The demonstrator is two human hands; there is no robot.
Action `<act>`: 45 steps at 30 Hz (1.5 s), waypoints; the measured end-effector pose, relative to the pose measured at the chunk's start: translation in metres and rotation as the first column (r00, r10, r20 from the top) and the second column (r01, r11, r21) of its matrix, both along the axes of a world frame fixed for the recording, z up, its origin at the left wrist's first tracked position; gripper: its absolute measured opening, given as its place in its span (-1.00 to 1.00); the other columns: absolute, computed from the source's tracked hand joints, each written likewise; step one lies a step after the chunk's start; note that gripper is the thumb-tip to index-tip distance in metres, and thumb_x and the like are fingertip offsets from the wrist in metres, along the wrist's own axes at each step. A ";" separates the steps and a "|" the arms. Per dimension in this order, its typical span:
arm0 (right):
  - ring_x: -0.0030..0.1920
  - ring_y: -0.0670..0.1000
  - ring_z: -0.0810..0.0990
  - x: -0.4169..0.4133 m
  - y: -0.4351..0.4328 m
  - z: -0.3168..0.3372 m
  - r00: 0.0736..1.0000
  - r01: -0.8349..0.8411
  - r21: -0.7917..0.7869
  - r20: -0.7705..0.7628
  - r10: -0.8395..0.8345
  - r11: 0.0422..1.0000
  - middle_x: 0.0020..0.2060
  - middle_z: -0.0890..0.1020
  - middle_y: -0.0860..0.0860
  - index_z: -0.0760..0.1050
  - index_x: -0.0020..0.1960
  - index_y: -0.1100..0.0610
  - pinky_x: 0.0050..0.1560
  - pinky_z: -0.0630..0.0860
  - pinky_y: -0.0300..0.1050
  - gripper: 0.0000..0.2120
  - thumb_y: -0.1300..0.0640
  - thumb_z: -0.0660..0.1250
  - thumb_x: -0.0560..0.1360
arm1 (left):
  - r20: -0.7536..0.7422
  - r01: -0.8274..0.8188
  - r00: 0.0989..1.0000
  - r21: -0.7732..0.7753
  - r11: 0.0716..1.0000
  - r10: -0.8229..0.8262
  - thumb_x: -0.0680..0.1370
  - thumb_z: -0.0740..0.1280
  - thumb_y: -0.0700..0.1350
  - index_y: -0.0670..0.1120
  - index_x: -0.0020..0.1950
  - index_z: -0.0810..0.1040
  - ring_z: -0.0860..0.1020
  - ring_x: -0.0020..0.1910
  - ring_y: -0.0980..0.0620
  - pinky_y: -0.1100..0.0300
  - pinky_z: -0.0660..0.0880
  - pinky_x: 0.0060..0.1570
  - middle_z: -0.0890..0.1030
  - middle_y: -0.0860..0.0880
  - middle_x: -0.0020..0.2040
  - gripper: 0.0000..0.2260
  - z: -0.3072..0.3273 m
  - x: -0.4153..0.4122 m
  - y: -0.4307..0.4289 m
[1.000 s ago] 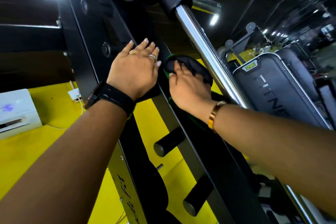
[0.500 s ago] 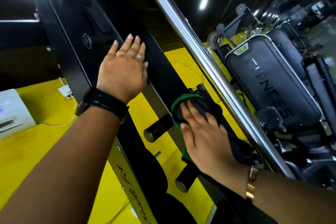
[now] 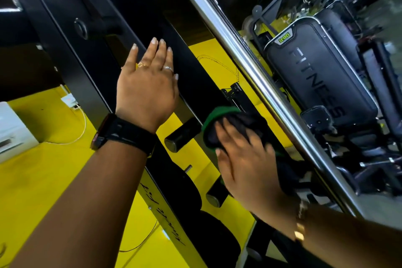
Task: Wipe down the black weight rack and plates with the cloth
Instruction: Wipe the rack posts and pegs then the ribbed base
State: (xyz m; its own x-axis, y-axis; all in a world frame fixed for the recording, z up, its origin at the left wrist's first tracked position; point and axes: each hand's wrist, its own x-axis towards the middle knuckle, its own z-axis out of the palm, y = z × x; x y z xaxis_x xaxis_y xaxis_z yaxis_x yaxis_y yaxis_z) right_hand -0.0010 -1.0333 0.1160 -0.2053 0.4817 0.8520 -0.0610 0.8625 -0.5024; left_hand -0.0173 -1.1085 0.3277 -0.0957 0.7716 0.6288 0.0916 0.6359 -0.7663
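Since one second ago the right hand (image 3: 245,165) has gone down along the black weight rack (image 3: 195,80), from beside the left hand (image 3: 148,85) to a lower place; the left hand has stayed on its spot. The left hand lies flat on the rack's upright, fingers straight and close together, holding nothing. It wears two rings, and a black watch (image 3: 121,135) is on the wrist. The right hand presses the cloth (image 3: 243,124), black with a green edge, against the upright, with its fingers stretched over it and not curled round it. A gold bracelet (image 3: 301,226) is on this wrist. The cloth is just beside the upper peg (image 3: 182,135); a second peg (image 3: 216,194) stands lower. A chrome bar (image 3: 239,50) runs slanted to the right of the cloth. Behind it is a black pad (image 3: 315,85) with the word FITNESS. On the left are the yellow floor (image 3: 32,180) and a white box (image 3: 13,132).
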 end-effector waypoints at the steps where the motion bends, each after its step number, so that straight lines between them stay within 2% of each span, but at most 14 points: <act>1: 0.21 0.14 0.50 0.000 -0.002 -0.017 1.000 0.015 0.024 -0.005 -0.014 1.000 0.34 0.50 -0.05 0.34 0.44 -0.01 -0.02 0.47 0.09 -0.53 -0.07 0.02 0.58 | -0.006 -0.004 1.000 0.002 1.000 0.004 0.65 -0.11 0.01 -0.17 0.58 0.04 -0.03 0.58 -0.02 -0.05 -0.16 0.49 0.05 -0.12 0.59 -0.48 -0.003 0.000 0.000; 5: 0.20 0.17 0.53 -0.001 -0.001 -0.028 1.000 0.012 0.000 0.021 -0.012 1.000 0.32 0.52 -0.06 0.39 0.41 0.01 -0.05 0.47 0.11 -0.54 -0.04 0.04 0.56 | -0.045 -0.014 0.999 0.108 0.994 0.019 0.64 -0.14 0.05 -0.11 0.59 0.07 -0.04 0.58 -0.08 -0.14 -0.30 0.46 0.10 -0.11 0.58 -0.47 -0.019 0.004 -0.001; 8: 0.21 0.15 0.53 -0.001 0.001 0.014 0.999 -0.008 -0.054 0.034 0.009 0.998 0.34 0.51 -0.10 0.42 0.41 -0.01 -0.03 0.47 0.13 -0.51 -0.06 0.03 0.54 | -0.074 -0.013 0.997 0.239 0.971 0.032 0.65 -0.13 0.05 -0.11 0.59 0.02 -0.08 0.58 -0.11 -0.17 -0.32 0.45 0.06 -0.15 0.59 -0.48 -0.020 0.005 -0.004; 11: 0.34 0.11 0.39 0.003 0.007 0.075 0.996 -0.082 -0.031 0.018 0.083 0.996 0.47 0.32 -0.20 0.25 0.50 -0.12 0.13 0.38 0.13 -0.47 -0.11 -0.08 0.56 | -0.077 0.013 0.997 0.316 0.949 0.012 0.65 -0.08 0.02 -0.17 0.59 0.05 -0.05 0.58 -0.12 -0.19 -0.26 0.46 0.11 -0.17 0.58 -0.47 -0.007 0.005 -0.013; 14: 0.43 0.11 0.24 -0.003 0.015 0.138 0.991 -0.137 -0.016 0.007 0.137 0.990 0.53 0.14 -0.23 0.09 0.54 -0.15 0.29 0.26 0.15 -0.52 -0.08 -0.03 0.63 | -0.081 0.012 0.997 0.300 0.954 0.013 0.66 -0.07 0.00 -0.20 0.57 0.10 -0.05 0.58 -0.11 -0.19 -0.26 0.46 0.13 -0.17 0.57 -0.49 0.000 0.004 -0.017; 18: 0.47 0.12 0.21 -0.009 0.034 0.207 0.979 -0.203 -0.016 0.003 0.203 0.979 0.54 0.12 -0.20 0.10 0.54 -0.16 0.40 0.19 0.24 -0.53 -0.05 -0.03 0.63 | -0.072 0.049 0.997 0.272 0.961 -0.031 0.67 -0.03 -0.03 -0.22 0.56 0.10 -0.04 0.58 -0.10 -0.16 -0.25 0.47 0.11 -0.17 0.58 -0.51 -0.002 0.000 -0.017; 21: 0.48 0.13 0.20 -0.014 0.048 0.228 0.970 -0.244 -0.028 0.008 0.244 0.969 0.54 0.12 -0.21 0.10 0.54 -0.18 0.42 0.12 0.28 -0.53 -0.04 -0.03 0.64 | -0.084 0.070 0.995 0.268 0.961 -0.050 0.67 -0.02 -0.04 -0.23 0.57 0.10 -0.05 0.58 -0.10 -0.13 -0.25 0.48 0.10 -0.17 0.58 -0.50 -0.002 -0.002 -0.018; 25: 0.45 0.11 0.24 -0.021 0.046 0.203 0.973 -0.228 -0.050 -0.052 0.225 0.972 0.51 0.18 -0.23 0.15 0.52 -0.19 0.41 0.16 0.27 -0.53 -0.09 -0.03 0.61 | -0.094 0.075 0.994 0.241 0.968 -0.054 0.67 -0.02 -0.03 -0.23 0.56 0.12 -0.05 0.58 -0.12 -0.15 -0.24 0.47 0.11 -0.17 0.58 -0.51 -0.004 0.000 -0.020; 28: 0.40 0.13 0.32 -0.026 0.042 0.151 0.970 -0.226 -0.041 -0.105 0.221 0.973 0.49 0.27 -0.18 0.21 0.51 -0.15 0.36 0.26 0.26 -0.39 -0.18 -0.15 0.48 | -0.107 0.077 0.993 0.200 0.977 -0.057 0.67 -0.05 -0.01 -0.22 0.56 0.12 -0.07 0.58 -0.13 -0.16 -0.27 0.46 0.11 -0.15 0.58 -0.50 -0.014 0.001 -0.019; 31: 0.35 0.13 0.36 -0.024 0.036 0.089 0.975 -0.204 -0.100 -0.112 0.193 0.974 0.47 0.31 -0.20 0.24 0.49 -0.17 0.30 0.35 0.24 -0.38 -0.19 -0.15 0.47 | -0.099 0.092 0.992 0.170 0.981 -0.076 0.65 -0.08 0.00 -0.25 0.56 0.12 -0.04 0.58 -0.13 -0.16 -0.25 0.46 0.13 -0.17 0.57 -0.47 -0.032 0.001 -0.014; 33: 0.30 0.13 0.40 -0.017 0.025 0.051 0.988 -0.128 -0.104 -0.095 0.118 0.986 0.45 0.35 -0.19 0.26 0.48 -0.18 0.15 0.44 0.16 -0.44 -0.16 -0.08 0.51 | -0.070 0.103 0.993 0.179 0.978 -0.092 0.64 -0.09 0.00 -0.26 0.56 0.12 -0.02 0.57 -0.13 -0.17 -0.22 0.47 0.12 -0.20 0.57 -0.45 -0.044 0.000 -0.010; 36: 0.22 0.15 0.48 -0.008 0.014 0.006 0.994 -0.065 -0.075 -0.097 0.057 0.995 0.39 0.45 -0.13 0.34 0.45 -0.10 -0.04 0.45 0.10 -0.50 -0.10 0.00 0.55 | -0.036 0.090 0.996 0.170 0.981 -0.085 0.65 -0.09 -0.01 -0.25 0.56 0.09 -0.02 0.58 -0.11 -0.17 -0.19 0.48 0.09 -0.20 0.58 -0.47 -0.062 0.002 -0.001; 41: 0.21 0.14 0.47 -0.001 0.006 -0.063 0.997 -0.070 -0.060 -0.045 0.067 0.996 0.35 0.49 -0.09 0.35 0.42 -0.06 -0.04 0.45 0.11 -0.56 -0.04 0.06 0.56 | 0.010 0.021 1.000 0.122 0.992 -0.023 0.65 -0.16 0.00 -0.22 0.58 -0.11 -0.14 0.58 -0.10 -0.15 -0.33 0.44 -0.10 -0.18 0.59 -0.47 -0.087 0.005 0.009; 45: 0.22 0.18 0.48 -0.001 0.011 -0.065 0.993 -0.119 -0.158 -0.003 0.120 0.980 0.37 0.47 -0.10 0.37 0.42 -0.04 -0.03 0.53 0.24 -0.54 -0.05 0.03 0.55 | 0.016 0.021 1.000 0.130 0.991 -0.023 0.67 -0.19 -0.01 -0.23 0.57 -0.15 -0.15 0.57 -0.12 -0.13 -0.37 0.40 -0.11 -0.19 0.59 -0.48 -0.103 0.004 0.011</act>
State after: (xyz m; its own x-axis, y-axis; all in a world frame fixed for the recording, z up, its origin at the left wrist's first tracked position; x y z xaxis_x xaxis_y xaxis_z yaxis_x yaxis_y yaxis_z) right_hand -0.0022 -1.0227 0.0514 -0.2744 0.5820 0.7655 -0.1549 0.7589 -0.6325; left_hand -0.0131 -1.0975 0.2248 -0.0913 0.6854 0.7224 0.1196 0.7278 -0.6753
